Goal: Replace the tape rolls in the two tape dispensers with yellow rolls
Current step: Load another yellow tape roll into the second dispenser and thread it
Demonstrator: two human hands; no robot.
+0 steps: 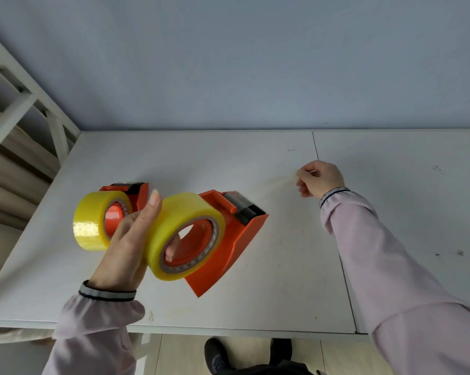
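Head view: the left hand (128, 239) holds a yellow roll (186, 236) raised over the near orange dispenser (228, 244), fingers (171, 250) hooked through its core. The right hand (319, 178), well apart, is pinched shut on what looks like a faint tape strip (279, 181). Probable risks: the strip sags, sticks to the tabletop (255, 293) or twists. Behind the left fingers, a second dispenser (125, 196) already carries a loaded roll (98, 220), crowding that side.

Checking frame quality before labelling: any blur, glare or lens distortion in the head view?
Head view: wide-angle bend in the table edges; specular glare on the far yellow roll; slight motion blur on the near yellow roll in the left hand and around the right hand; lighting soft, shadows faint.
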